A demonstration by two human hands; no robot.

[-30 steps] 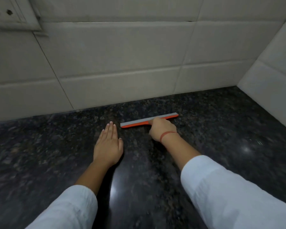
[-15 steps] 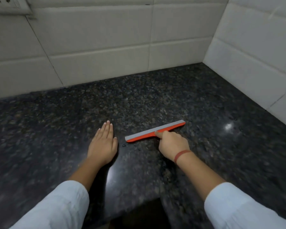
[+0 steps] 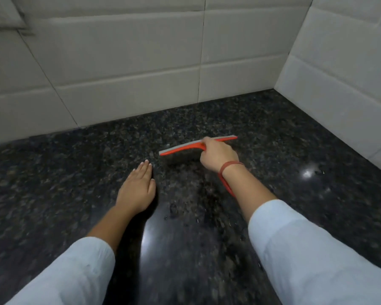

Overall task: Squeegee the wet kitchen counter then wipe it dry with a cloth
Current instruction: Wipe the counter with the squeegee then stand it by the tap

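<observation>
An orange squeegee (image 3: 180, 148) with a grey rubber blade is held in my right hand (image 3: 217, 154), which is closed around its handle. The blade hovers slightly above the dark speckled granite counter (image 3: 284, 150), casting a shadow under it. My left hand (image 3: 138, 190) lies flat on the counter, palm down, fingers together, just left of and nearer than the squeegee. Small water droplets show on the counter near the middle (image 3: 174, 212). No cloth is in view.
White tiled walls (image 3: 130, 80) close the counter at the back and on the right (image 3: 343, 84), meeting in a corner. A wall socket plate (image 3: 0, 16) sits at the upper left.
My right hand has lifted the squeegee off the counter and carried it back toward the wall after pulling it toward me. My left hand has stayed flat in place.
</observation>
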